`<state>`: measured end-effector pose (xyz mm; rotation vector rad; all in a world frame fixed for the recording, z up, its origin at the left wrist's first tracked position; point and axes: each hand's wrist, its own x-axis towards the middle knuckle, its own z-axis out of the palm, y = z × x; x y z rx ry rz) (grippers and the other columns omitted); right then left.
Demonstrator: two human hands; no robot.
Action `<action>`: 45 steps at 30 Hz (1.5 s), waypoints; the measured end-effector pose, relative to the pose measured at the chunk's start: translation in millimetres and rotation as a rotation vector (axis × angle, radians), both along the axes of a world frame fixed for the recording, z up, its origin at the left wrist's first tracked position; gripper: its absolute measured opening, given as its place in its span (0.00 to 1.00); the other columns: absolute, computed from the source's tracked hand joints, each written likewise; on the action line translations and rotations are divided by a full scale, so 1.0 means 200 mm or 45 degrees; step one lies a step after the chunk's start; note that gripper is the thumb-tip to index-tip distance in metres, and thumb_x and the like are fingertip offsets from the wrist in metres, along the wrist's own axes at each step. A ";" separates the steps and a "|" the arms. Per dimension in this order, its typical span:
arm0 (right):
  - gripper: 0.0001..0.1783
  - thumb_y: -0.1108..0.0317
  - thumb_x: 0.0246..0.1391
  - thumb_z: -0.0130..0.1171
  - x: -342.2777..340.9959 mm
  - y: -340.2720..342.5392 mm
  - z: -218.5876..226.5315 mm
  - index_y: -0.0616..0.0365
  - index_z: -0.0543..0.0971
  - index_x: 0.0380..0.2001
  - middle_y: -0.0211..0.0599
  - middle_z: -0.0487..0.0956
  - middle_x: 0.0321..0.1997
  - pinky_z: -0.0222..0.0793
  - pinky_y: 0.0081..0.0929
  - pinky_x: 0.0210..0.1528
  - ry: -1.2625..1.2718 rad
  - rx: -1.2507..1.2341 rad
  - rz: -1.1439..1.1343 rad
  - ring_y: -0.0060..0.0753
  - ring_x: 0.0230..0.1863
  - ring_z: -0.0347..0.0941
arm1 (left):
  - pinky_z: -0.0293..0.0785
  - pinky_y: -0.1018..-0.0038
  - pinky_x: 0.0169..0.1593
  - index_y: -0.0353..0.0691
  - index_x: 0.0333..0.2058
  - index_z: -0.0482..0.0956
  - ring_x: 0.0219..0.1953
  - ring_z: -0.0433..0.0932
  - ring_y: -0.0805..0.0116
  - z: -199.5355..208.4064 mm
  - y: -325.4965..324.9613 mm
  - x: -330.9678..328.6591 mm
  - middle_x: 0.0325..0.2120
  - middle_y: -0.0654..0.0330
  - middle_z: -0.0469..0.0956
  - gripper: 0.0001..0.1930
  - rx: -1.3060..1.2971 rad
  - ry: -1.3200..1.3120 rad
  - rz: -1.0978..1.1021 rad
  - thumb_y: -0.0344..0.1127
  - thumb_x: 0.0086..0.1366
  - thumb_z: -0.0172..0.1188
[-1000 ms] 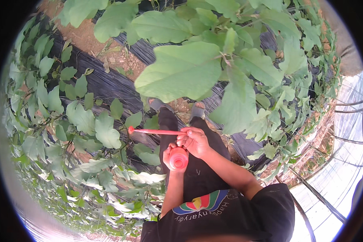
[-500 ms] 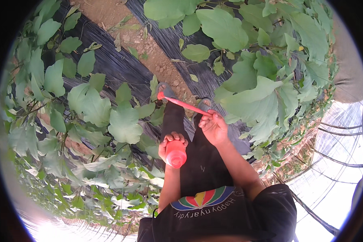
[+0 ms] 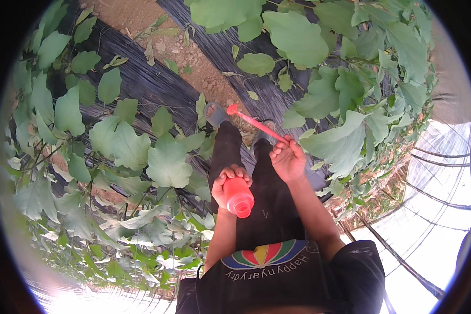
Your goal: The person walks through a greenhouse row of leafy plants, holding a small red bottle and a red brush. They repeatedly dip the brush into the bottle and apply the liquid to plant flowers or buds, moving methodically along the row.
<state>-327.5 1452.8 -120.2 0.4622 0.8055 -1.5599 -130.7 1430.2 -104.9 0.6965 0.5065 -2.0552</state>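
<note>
Red bottle (image 3: 238, 195), base hidden, gripped in left hand (image 3: 221, 187); right hand (image 3: 289, 162) pinches red wand (image 3: 256, 124); black film (image 3: 136, 70) borders soil (image 3: 196, 63).

Left hand (image 3: 223, 189) grips red bottle (image 3: 238, 194), its open mouth (image 3: 243, 210) toward black shirt (image 3: 298, 280). Right hand (image 3: 289, 161) pinches red stick (image 3: 259, 124) near one end, knobbed tip (image 3: 232, 109) apart from bottle. Soil strip (image 3: 193, 60) lies between edges of black plastic sheeting (image 3: 141, 73); leafy plants (image 3: 121, 144) on both sides.
</note>
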 end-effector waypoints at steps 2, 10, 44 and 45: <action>0.14 0.61 0.63 0.51 0.01 0.01 0.03 0.53 0.80 0.46 0.37 0.84 0.40 0.73 0.35 0.46 -0.004 -0.005 -0.039 0.34 0.39 0.78 | 0.70 0.64 0.39 0.38 0.34 0.76 0.40 0.72 0.57 0.01 -0.03 0.00 0.36 0.55 0.74 0.13 -0.035 0.005 -0.035 0.40 0.68 0.47; 0.12 0.63 0.63 0.52 -0.05 0.08 0.28 0.55 0.81 0.42 0.40 0.84 0.41 0.76 0.39 0.45 -0.034 -0.180 -0.303 0.38 0.39 0.80 | 0.71 0.64 0.40 0.38 0.35 0.76 0.41 0.73 0.58 0.08 -0.10 -0.12 0.37 0.54 0.74 0.13 -0.179 0.061 -0.247 0.40 0.68 0.47; 0.16 0.69 0.65 0.50 -1.69 0.96 0.22 0.69 0.77 0.49 0.51 0.83 0.40 0.80 0.39 0.45 0.624 0.065 -0.871 0.44 0.38 0.82 | 0.67 0.66 0.40 0.42 0.35 0.75 0.39 0.68 0.62 0.30 0.46 -1.08 0.36 0.58 0.72 0.11 -0.229 -0.191 -0.951 0.42 0.68 0.47; 0.16 0.69 0.64 0.52 -1.68 0.93 0.18 0.71 0.76 0.49 0.51 0.82 0.39 0.80 0.38 0.44 0.612 0.096 -0.862 0.43 0.37 0.82 | 0.67 0.65 0.40 0.42 0.35 0.75 0.39 0.68 0.61 0.32 0.47 -1.09 0.36 0.58 0.72 0.11 -0.226 -0.206 -0.948 0.42 0.68 0.47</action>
